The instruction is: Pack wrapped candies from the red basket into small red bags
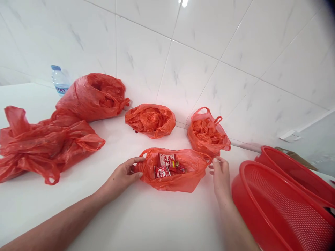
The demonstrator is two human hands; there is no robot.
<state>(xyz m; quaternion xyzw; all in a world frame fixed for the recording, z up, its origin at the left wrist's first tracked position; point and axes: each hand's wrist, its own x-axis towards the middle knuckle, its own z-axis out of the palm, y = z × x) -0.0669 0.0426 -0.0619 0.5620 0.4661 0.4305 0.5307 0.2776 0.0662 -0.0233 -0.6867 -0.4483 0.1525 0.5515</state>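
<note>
Right between both hands (120, 176) (221, 177), a red bag (172, 183)

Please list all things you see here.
Front plastic bag: one, red, open, counter centre.
Snack packets: several, red and white, inside front bag.
Other plastic bags: at least four, red, behind and left.
Water bottle: one, clear, blue cap, back left.
Mesh baskets: two, red, right side.
Cardboard piece: one, brown, behind baskets.
Counter: one, white, under everything.
Wall tiles: many, white, behind counter.
Left hand: one, bare, holding the bag's edge.
Right hand: one, bare, at its handle.
</note>
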